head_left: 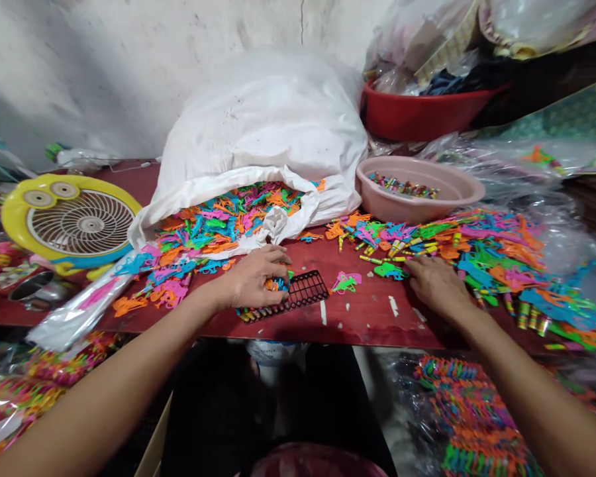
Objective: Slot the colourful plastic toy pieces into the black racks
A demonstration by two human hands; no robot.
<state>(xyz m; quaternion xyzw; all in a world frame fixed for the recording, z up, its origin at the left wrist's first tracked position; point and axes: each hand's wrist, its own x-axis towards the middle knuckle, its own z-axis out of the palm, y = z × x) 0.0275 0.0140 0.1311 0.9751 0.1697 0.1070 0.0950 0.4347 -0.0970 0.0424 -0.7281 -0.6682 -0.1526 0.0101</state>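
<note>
My left hand rests on the left end of a black grid tray lying on the dark red table. Its fingers are curled over several small coloured plastic pieces. My right hand lies palm down to the right, fingertips touching a green plastic toy piece at the edge of a heap of coloured toy pieces. A pink and green piece lies alone between the two hands.
A white sack spills more coloured pieces behind the tray. A pink basin and a red basin stand at the back right. A yellow fan sits at the left. Bagged pieces lie below the table edge.
</note>
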